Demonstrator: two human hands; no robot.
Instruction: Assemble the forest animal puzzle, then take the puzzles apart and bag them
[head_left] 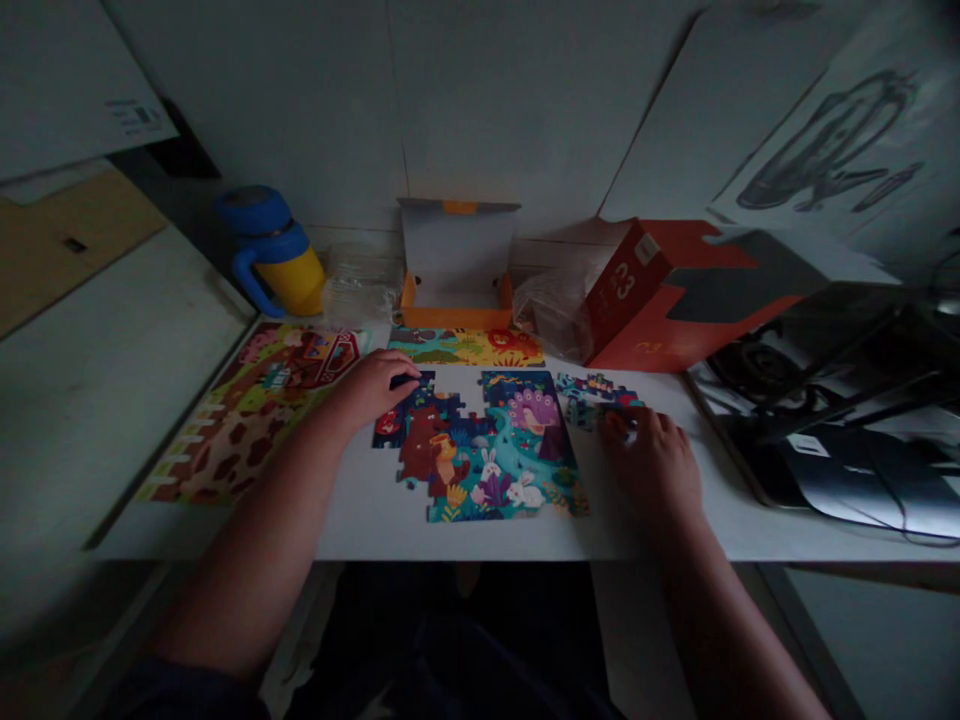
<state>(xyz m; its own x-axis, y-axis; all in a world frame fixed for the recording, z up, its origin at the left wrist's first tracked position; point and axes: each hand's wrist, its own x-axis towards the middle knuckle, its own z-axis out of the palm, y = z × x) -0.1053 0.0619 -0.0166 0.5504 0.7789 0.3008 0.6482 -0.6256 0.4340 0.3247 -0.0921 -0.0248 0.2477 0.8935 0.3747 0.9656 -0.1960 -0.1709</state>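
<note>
A partly joined jigsaw puzzle with a bear, rabbits and a purple-crested creature lies on the white table in front of me. My left hand rests at its upper left corner, fingers extended and lightly bent, nothing visible in them. To the puzzle's right, my right hand is low over the table with its fingers closed around a dark puzzle piece, mostly hidden by the fingers. Loose puzzle pieces lie just beyond that hand.
On the left lies a farm picture puzzle. A yellow animal picture strip sits before an opened orange box. Behind are a blue-yellow jug, clear plastic bags and a red box. Black equipment stands right.
</note>
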